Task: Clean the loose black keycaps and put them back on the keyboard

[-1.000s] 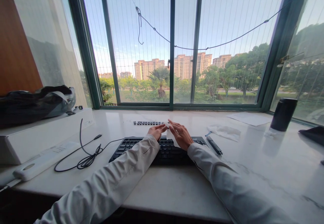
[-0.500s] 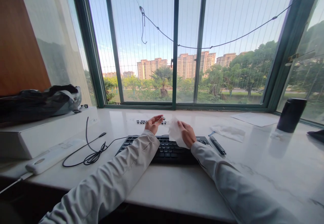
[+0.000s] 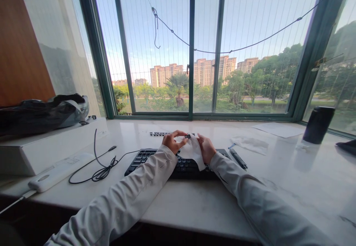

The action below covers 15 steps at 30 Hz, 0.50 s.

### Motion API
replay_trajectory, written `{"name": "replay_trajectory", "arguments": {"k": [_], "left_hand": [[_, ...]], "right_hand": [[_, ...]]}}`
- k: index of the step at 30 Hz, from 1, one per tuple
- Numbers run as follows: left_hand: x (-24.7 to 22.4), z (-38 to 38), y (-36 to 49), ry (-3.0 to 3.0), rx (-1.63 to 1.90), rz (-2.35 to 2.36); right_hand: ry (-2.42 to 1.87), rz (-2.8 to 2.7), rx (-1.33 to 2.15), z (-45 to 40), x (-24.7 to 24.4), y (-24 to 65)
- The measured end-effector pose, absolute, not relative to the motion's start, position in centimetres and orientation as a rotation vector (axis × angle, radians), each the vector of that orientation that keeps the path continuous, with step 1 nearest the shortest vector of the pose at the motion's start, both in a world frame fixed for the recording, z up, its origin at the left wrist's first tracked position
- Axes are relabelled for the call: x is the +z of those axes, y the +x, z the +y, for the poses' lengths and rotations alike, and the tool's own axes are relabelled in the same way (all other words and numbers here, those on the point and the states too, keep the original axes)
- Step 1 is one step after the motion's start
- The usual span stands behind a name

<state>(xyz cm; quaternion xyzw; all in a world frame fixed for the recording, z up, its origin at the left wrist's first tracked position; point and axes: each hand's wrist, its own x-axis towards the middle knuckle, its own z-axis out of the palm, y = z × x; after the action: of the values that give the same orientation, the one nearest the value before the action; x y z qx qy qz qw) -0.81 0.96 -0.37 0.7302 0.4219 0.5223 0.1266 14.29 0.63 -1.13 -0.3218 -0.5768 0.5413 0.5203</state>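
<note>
I see my left hand (image 3: 172,141) pinching a small dark keycap (image 3: 188,136) between thumb and fingertips, held just above the far edge of the black keyboard (image 3: 155,160). My right hand (image 3: 206,148) is closed on a white wipe (image 3: 191,151), which hangs down over the keys and touches the keycap from the right. Both hands sit close together over the middle of the keyboard, which lies on the pale tabletop (image 3: 194,205). Just beyond the hands, a row of loose keycaps (image 3: 160,133) lies on the tabletop. Right of the keyboard rests a dark pen-like tool (image 3: 238,159), with a crumpled wipe (image 3: 250,144) farther right. A black cable (image 3: 102,168) coils to the left, and a dark cup (image 3: 318,124) stands far right.
</note>
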Motion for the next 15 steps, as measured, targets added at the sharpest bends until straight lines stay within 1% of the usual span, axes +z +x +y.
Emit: {"name": "replay_trajectory", "arguments": {"k": [3,6,15], "left_hand": [[-0.2,1.0,-0.9,2.123,1.497,1.227],[-0.2,0.9,-0.9,2.142,1.494,1.207],[-0.6,1.1,-0.8,2.161,1.484,1.219]], "right_hand": [[-0.791,-1.231,1.481,0.8,-1.3,14.3],[-0.793,-1.168,1.553,1.1,-1.7,14.3],[-0.7,-1.129,1.525,1.5,-2.8,14.8]]}}
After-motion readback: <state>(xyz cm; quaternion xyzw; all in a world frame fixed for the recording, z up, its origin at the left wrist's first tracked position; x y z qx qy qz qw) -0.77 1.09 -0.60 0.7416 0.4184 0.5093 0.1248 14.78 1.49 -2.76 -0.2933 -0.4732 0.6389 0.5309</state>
